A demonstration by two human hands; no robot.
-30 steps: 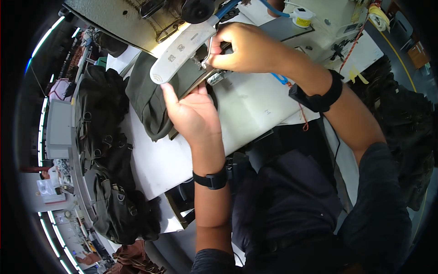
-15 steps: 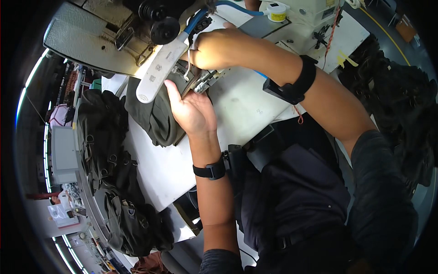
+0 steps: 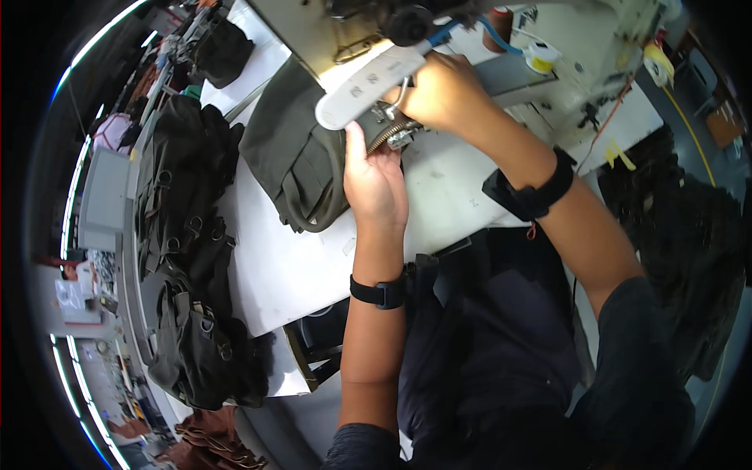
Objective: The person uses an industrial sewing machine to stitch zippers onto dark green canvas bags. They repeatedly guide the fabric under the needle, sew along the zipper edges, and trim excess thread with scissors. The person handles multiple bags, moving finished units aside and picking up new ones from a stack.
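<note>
A dark green cloth bag [image 3: 294, 145] lies under the head of a sewing machine [image 3: 313, 35], its curved strap or edge toward me. My left hand [image 3: 376, 184] is palm up beside the bag, open, its thumb stretched up against the cloth. Its fingertips pass behind a coiled spring [image 3: 389, 135] and metal fittings at the needle area. My right hand [image 3: 446, 90] is closed at the far side of the needle area, knuckles up. Its fingertips are hidden behind a bent metal lever [image 3: 403, 95] and a pale elongated lamp [image 3: 372, 86], so what it grips cannot be seen.
Dark bags with metal rings [image 3: 184, 235] are heaped left of the white table [image 3: 278, 294]. More dark cloth [image 3: 674, 243] is piled at the right. A brown thread cone [image 3: 497, 30] and a yellow-and-white container [image 3: 540, 56] stand behind my right hand. Brown cloth [image 3: 211, 439] lies lower left.
The whole view has shifted, so machine and hands appear farther right. More of the bag shows left of my left hand. Both hands keep nearly the same pose at the needle area.
</note>
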